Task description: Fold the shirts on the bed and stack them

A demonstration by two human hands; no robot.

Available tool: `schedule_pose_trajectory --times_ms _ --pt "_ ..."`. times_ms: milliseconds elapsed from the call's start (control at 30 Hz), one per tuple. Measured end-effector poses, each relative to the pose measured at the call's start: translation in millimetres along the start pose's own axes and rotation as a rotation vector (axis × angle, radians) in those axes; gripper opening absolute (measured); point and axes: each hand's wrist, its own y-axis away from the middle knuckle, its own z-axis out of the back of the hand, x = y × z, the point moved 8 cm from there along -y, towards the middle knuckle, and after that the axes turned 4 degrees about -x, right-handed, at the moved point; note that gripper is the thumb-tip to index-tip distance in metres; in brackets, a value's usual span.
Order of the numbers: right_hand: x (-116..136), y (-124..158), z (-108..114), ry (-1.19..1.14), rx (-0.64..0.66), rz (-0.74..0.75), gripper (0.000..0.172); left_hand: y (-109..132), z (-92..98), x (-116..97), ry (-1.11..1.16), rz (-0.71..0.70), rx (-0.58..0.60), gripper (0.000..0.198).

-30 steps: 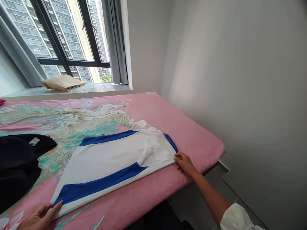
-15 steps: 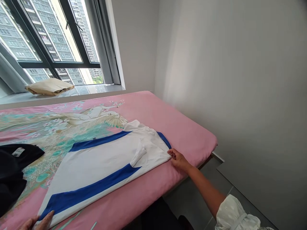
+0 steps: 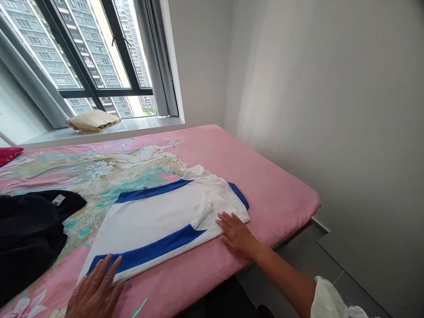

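A white shirt with blue side panels (image 3: 155, 221) lies folded lengthwise on the pink bed (image 3: 265, 190), its collar end toward the far right. My left hand (image 3: 96, 289) is open, fingers spread over the near-left hem corner. My right hand (image 3: 236, 234) is open too, its fingertips resting on the white fabric near the shoulder end, palm over the bed's near edge. Neither hand grips the cloth. One sleeve is folded back across the upper part of the shirt.
Black clothing (image 3: 33, 229) with a white tag lies at the left. A red item (image 3: 9, 155) sits at the far-left bed edge. On the window sill rests a beige folded bundle (image 3: 92, 120). A grey wall (image 3: 324, 110) stands at the right.
Both hands have let go of the shirt edge and opened. My right hand has shifted inward along the shirt, my left up over the hem corner. The view has turned left.
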Motion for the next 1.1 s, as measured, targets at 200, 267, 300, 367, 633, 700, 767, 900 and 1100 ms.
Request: schedule_pose_trajectory --times_ms 200,267,300,367,633,700,767,900,1100 --pt "-19 -13 -7 -0.058 -0.026 -0.168 0.035 -11 1.5 -32 -0.113 -0.001 -0.070 0.053" --pt "-36 -31 2 -0.049 -0.087 -0.272 0.032 -27 14.1 -76 -0.004 -0.131 -0.164 0.047" --pt "-46 -40 5 -0.029 -0.102 -0.332 0.031 -35 17.3 -105 0.065 -0.212 -0.183 0.045" --pt "-67 -56 6 0.020 -0.101 -0.448 0.032 -51 14.5 -163 0.150 -0.292 -0.168 0.042" --pt "-103 -69 -6 0.141 -0.075 -0.627 0.023 -111 -57.0 -269 0.208 -0.098 0.119 0.058" --pt "-104 -67 -7 0.153 -0.093 -0.617 0.020 -121 -64.5 -255 0.293 0.055 0.132 0.048" --pt "-104 -66 -8 0.159 -0.109 -0.603 0.018 -125 -66.7 -239 0.359 0.170 0.139 0.043" --pt "-97 -65 -6 0.159 -0.141 -0.588 0.016 -126 -60.1 -224 0.391 0.247 0.120 0.043" --pt "-44 -69 8 0.039 -0.298 -0.247 0.024 -115 -48.9 -228 0.462 0.239 0.090 0.059"
